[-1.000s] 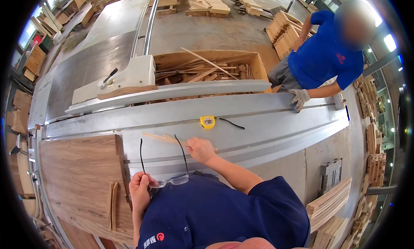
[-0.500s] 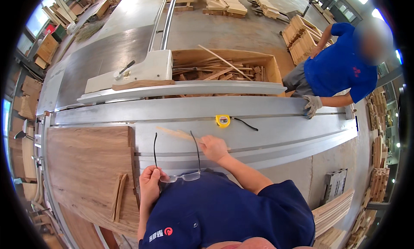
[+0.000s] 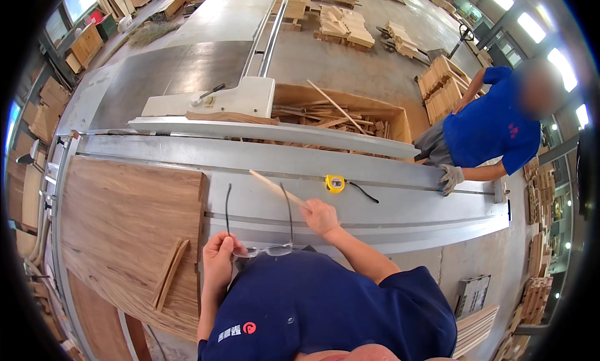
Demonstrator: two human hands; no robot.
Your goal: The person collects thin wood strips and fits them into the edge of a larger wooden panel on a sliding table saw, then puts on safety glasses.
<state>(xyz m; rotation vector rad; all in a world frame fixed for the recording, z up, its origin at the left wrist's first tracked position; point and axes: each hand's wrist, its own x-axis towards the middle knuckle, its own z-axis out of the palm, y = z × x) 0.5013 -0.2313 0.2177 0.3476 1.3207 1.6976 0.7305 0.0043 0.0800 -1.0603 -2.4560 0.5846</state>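
My left hand [image 3: 218, 261] pinches a pair of eyeglasses [image 3: 278, 250] by one end of the frame, close to my dark blue shirt. Their two dark temples are unfolded and point away from me. In my right hand [image 3: 321, 217] is a thin, pale wooden strip [image 3: 275, 187], gripped near one end, its free end slanting far and left over the grey metal sliding table [image 3: 400, 202]. Just beyond my right hand a yellow tape measure [image 3: 334, 183] with a black strap lies on that table.
A large brown wood panel [image 3: 134, 217] lies at left with two narrow wood pieces [image 3: 169, 275] on it. Beyond the table are a white saw guard [image 3: 244, 97] and a bin of offcuts [image 3: 405, 120]. At right, a co-worker in blue [image 3: 490, 133] rests a gloved hand on the table.
The wooden strip has swung so that its free end points farther away from me. The whole view has shifted slightly; my left hand still holds the eyeglasses.
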